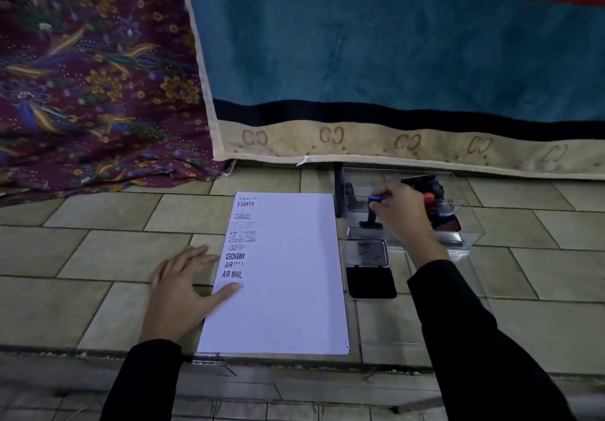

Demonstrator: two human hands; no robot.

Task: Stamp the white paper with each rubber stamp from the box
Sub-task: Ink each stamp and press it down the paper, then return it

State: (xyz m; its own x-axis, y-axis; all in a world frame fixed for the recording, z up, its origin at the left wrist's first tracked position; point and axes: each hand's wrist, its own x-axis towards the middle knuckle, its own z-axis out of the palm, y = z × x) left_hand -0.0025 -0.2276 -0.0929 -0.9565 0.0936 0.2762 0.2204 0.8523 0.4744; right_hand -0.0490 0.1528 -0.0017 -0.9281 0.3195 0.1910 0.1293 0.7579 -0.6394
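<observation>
Now, the right hand (401,211) pinches a blue-topped rubber stamp (371,216) inside the clear box (468,227), other stamps (437,188) beside it (one red-knobbed). The left hand (178,289) lies flat, fingers spread, thumb pressing the white paper (288,273) on the tiled floor (98,257). An open ink pad (370,281) sits just right of the paper.

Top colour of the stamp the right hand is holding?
Blue, on the black stamp; head view.

a home floor: beige tiles (131,257), a batik cloth (91,77) and a striped blanket (393,54)
</observation>
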